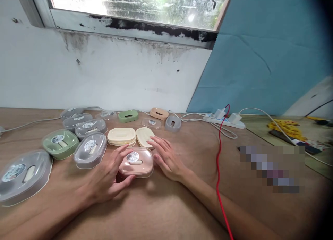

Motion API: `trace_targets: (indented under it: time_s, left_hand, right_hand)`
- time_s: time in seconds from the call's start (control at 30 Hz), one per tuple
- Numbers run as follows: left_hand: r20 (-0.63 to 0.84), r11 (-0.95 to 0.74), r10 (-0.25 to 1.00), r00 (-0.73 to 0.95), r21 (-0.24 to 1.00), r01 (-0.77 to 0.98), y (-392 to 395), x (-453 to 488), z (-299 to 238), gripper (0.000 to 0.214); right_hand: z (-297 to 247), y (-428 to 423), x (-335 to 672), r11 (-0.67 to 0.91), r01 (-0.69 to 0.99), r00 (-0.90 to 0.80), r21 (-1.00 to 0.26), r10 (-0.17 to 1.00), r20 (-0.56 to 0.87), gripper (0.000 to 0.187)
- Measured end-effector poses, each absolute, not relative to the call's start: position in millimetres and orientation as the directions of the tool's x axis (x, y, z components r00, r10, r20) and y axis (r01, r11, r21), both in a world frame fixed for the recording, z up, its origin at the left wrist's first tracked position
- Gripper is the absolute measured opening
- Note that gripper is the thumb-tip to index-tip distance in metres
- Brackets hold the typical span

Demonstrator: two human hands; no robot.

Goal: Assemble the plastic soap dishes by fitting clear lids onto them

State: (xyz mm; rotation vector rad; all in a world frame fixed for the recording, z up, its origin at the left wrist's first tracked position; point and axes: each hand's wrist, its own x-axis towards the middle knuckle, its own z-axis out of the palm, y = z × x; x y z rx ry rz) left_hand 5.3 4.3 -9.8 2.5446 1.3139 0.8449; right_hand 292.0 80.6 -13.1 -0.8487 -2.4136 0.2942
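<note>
A pink soap dish (139, 163) with a clear lid and a round sticker sits on the table in front of me. My left hand (109, 176) cups its left end, fingers at the back corner and thumb along the front edge. Beside its right end lies my right hand (168, 160), fingers stretched out and holding nothing. Those fingertips reach the edge of a cream oval tray (143, 136) behind the dish. Left of that tray is a stack of similar cream trays (121, 134). Whether my right thumb touches the dish is unclear.
Lidded grey dishes (91, 151) and a green one (61, 144) stand on the left. Uncovered green (128, 116), orange (159, 113) and grey (173, 123) dishes are behind. A red cable (218, 170) runs from a power strip (223, 121); yellow items (287, 129) lie far right.
</note>
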Motion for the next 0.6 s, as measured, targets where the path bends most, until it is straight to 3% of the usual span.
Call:
trace_targets:
  time_s: [0.17,0.37,0.5,0.6]
  left_hand:
    - [0.378,-0.604,0.793,0.477,0.384,0.698,6,0,-9,0.062]
    - [0.345,-0.601,0.799,0.493,0.444,0.664,8,-5,-6,0.063]
    - [0.355,-0.601,0.799,0.484,0.483,0.637,10,-5,-7,0.057]
    - [0.37,-0.612,0.791,0.488,0.492,0.619,11,-5,-10,0.057]
  right_hand:
    - [-18,98,310,0.671,0.66,-0.646,-0.34,0.737,0.199,0.052]
    - [-25,102,315,0.549,0.795,-0.499,-0.258,0.834,0.234,0.059]
    - [-21,96,311,0.565,0.783,-0.541,-0.26,0.825,0.164,0.058]
    - [-17,92,309,0.593,0.757,-0.561,-0.273,0.805,0.191,0.049]
